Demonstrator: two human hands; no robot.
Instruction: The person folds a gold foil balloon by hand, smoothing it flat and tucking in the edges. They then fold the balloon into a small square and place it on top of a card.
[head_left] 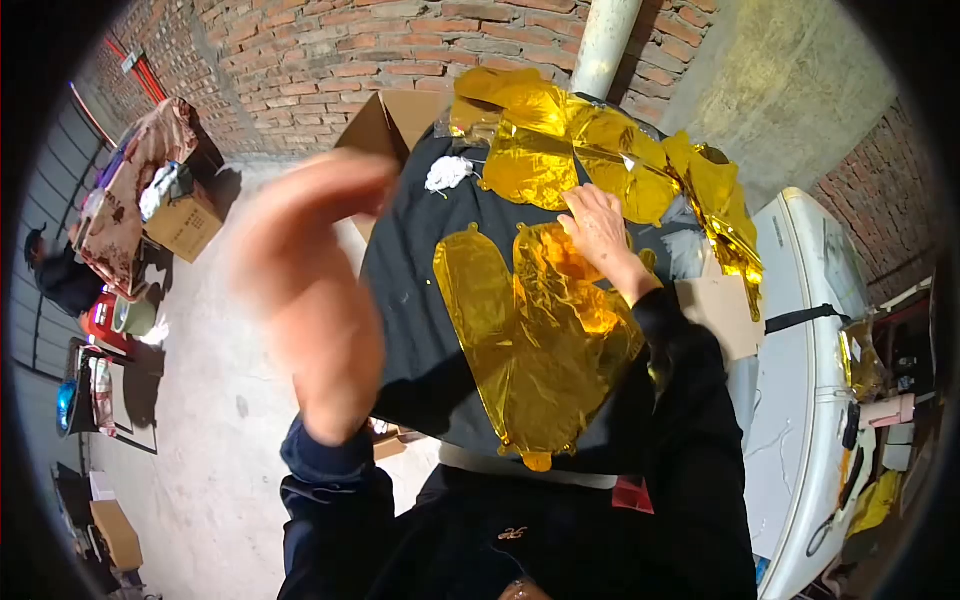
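Observation:
A flat, uninflated gold foil balloon with small tabs along its edges lies on the black cloth in front of me. My right hand rests at its crinkled upper right part, fingers apart and reaching toward the far foil. Further back, more gold foil balloons lie spread and overlapping, with some hanging at the right side. My left hand is raised beside the table's left edge, smeared by motion, so its fingers cannot be made out. It is clear of the foil.
A bunched white string or cloth lies on the black cloth. An open cardboard box stands behind, near a pale pipe. A white appliance stands at the right. Another person is at the far left, near a cloth-covered pile.

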